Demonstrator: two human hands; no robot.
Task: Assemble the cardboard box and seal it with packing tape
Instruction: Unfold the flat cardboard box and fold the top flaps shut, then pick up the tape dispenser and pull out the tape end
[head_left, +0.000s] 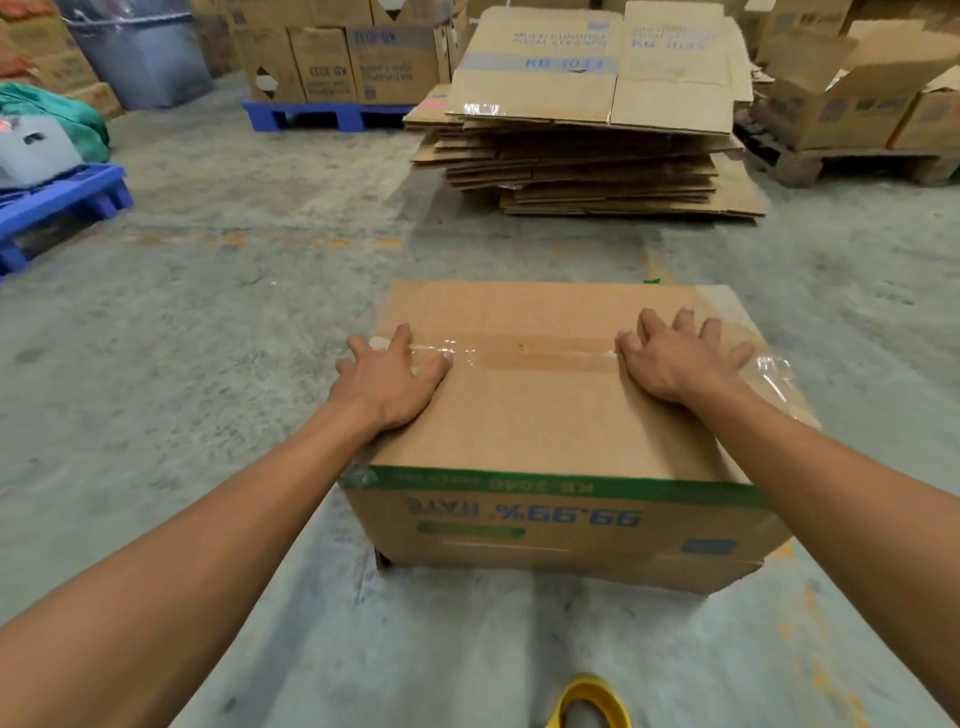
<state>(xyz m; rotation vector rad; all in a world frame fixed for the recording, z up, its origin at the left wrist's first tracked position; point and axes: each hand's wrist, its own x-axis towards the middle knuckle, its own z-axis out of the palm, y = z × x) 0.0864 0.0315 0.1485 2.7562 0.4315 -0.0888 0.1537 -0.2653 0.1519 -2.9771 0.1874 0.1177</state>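
Observation:
A brown cardboard box (545, 415) stands on the concrete floor in front of me, its top flaps closed and its printing upside down on the near side. A strip of clear packing tape (519, 353) runs along the top seam from left to right. My left hand (392, 376) lies flat, fingers spread, on the left end of the tape. My right hand (680, 356) presses flat on the right end, where shiny tape wraps over the box's right edge. Neither hand holds anything. A yellow tape roll (592, 701) lies on the floor at the bottom edge of the view.
A tall stack of flattened cartons (592, 156) lies on the floor beyond the box. Blue pallets (62, 202) sit at the left and back, one bearing assembled boxes (343, 62). A wooden pallet (852, 161) with open boxes stands at the right. A grey bin (140, 52) is at the back left.

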